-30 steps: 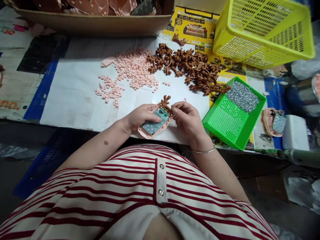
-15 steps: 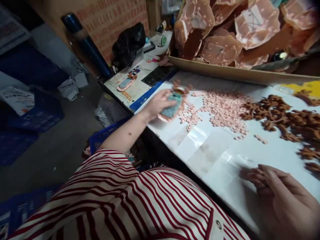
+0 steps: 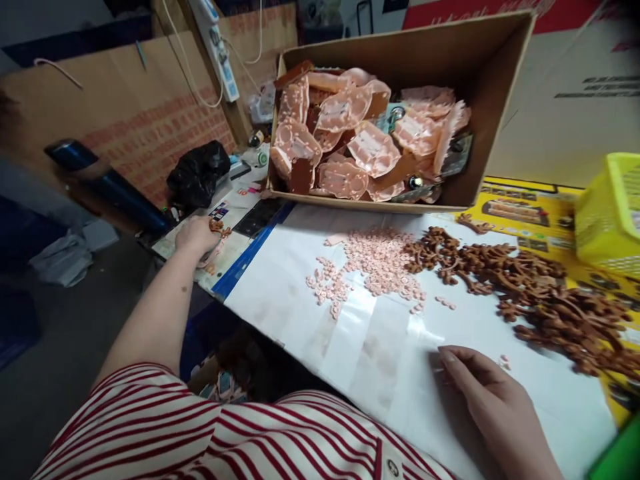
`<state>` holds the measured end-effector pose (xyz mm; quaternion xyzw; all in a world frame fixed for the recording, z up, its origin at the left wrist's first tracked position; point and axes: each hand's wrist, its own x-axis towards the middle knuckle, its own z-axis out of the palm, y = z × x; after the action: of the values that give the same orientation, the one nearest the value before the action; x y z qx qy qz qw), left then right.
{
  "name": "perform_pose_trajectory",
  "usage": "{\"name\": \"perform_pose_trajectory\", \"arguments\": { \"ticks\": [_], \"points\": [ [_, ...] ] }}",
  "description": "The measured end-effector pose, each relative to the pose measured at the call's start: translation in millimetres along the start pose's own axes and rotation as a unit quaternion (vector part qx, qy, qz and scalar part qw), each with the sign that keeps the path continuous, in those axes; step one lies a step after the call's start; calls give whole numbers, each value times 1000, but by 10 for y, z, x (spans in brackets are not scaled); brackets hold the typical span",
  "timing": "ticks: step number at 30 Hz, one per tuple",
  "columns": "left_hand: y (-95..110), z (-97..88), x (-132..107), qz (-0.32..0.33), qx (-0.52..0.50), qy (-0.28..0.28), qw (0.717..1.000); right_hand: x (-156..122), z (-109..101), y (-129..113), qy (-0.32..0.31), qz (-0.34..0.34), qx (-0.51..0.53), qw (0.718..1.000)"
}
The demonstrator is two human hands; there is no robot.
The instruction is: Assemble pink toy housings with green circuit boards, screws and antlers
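"What's furthest left?"

"A dark blue roll [image 3: 107, 183], leaning at a slant, with a black plastic bag [image 3: 199, 175] to its right on the work surface."

"And the left hand [image 3: 195, 239]?"

"Stretched out to the left end of the surface, back upward, over a pink shell [image 3: 215, 257]. The shell lies mostly hidden beneath and beside the fingers, so I can't tell whether they grasp it or merely rest on it. A brown antler piece [image 3: 219, 228] pokes out just past the hand."

"Moving right?"

"A blue strip [image 3: 240, 263], then a white sheet [image 3: 295, 250]. On the sheet is a scattered heap of small pink plastic pieces [image 3: 377, 260]. Behind them stands a cardboard box [image 3: 375, 204] loaded with pink molded shells [image 3: 345, 110]."

"Where's the right hand [image 3: 493, 387]?"

"Above the near part of the sheet, fingers curled loosely, thumb toward the left. The fingertips are hidden, so I can't say if anything is pinched there. A couple of little pink bits lie just beside it."

"What's beyond it?"

"A long pile of brown antler pieces [image 3: 530, 287], running onto yellow printed card [image 3: 550, 193]. Last come a yellow plastic basket [image 3: 603, 227] and a green corner [image 3: 623, 447] below it, cut by the frame."
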<state>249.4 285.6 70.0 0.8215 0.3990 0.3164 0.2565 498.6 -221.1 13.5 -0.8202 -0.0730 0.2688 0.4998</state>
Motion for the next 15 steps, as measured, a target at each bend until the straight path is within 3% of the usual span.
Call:
{"name": "perform_pose_trajectory", "arguments": {
  "ticks": [3,7,9,11,15],
  "points": [
    [406,275,155,65,28,58,996,26,-4,67,-4,-21,-28,999],
    [1344,675,429,209,51,84,973,59,8,163,-26,-49,-53,997],
    [1839,849,629,265,76,44,960,68,28,201,-24,-68,-62,995],
    [2246,996,874,310,135,-36,940,72,49,228,-10,-88,-69,994],
    [2683,1182,1344,347,252,-115,896,83,68,256,-26,-112,-86,990]
  ]
}}
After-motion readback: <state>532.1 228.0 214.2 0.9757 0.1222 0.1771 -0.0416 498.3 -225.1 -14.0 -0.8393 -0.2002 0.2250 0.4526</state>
